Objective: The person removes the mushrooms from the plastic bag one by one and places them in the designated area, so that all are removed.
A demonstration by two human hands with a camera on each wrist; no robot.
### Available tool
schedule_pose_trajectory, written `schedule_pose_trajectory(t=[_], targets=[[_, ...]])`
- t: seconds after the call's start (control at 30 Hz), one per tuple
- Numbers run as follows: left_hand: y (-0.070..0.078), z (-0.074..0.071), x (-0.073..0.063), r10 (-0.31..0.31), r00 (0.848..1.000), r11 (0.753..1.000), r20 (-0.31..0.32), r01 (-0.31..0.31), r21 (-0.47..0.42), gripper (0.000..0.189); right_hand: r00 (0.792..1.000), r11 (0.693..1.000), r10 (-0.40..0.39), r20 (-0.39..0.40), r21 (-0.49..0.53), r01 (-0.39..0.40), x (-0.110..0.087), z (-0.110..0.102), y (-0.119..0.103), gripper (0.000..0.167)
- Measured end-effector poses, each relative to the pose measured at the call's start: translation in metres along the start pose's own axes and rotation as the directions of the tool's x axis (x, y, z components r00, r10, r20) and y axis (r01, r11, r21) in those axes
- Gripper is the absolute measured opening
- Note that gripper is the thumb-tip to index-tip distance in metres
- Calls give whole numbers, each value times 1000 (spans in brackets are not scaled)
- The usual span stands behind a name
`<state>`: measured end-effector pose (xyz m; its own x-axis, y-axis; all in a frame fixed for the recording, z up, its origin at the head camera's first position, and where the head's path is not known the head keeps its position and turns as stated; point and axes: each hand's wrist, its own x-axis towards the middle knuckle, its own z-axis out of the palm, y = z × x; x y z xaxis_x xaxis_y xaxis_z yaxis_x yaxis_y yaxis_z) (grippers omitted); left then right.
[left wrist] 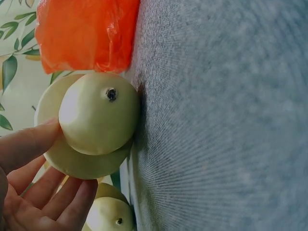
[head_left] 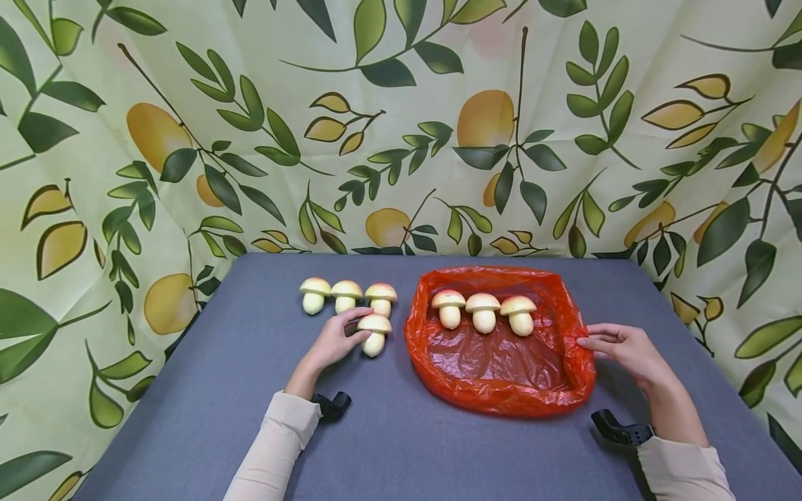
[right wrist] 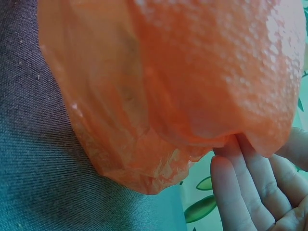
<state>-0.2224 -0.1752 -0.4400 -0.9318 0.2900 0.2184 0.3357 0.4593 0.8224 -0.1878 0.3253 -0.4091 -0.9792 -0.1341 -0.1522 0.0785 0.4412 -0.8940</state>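
Note:
My left hand (head_left: 333, 342) grips a toy mushroom (head_left: 374, 341) with a pale stem and a yellow-pink cap, thumb on one side and fingers on the other. In the left wrist view the rounded stem end of this mushroom (left wrist: 98, 113) faces the camera, a small dark spot on it. Three similar mushrooms (head_left: 315, 295) stand in a row just behind that hand. On the right, a red plastic bag (head_left: 495, 403) lies with its mouth spread wide and three mushrooms (head_left: 484, 313) inside along the back. My right hand (head_left: 629, 351) pinches the bag's right rim between thumb and fingers.
A grey cloth covers the table (head_left: 401, 459). Behind it hangs a curtain (head_left: 413, 139) printed with leaves and fruit, which also runs along both sides. Each wrist wears a black camera mount (head_left: 335, 405).

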Motion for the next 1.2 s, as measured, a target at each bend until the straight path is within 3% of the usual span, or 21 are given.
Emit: schedule_pose_trajectory(t=[0.6,1.2], targets=[[7,-17,-4,-20,997,1000,69,20,2,50,1000,1000,8,-8,-17,-8,2,0,2,14],[39,-20,-8,29,999,1000,28,-29,5,51,1000,1000,4,-6,-2,-4,1,-1,2,17]])
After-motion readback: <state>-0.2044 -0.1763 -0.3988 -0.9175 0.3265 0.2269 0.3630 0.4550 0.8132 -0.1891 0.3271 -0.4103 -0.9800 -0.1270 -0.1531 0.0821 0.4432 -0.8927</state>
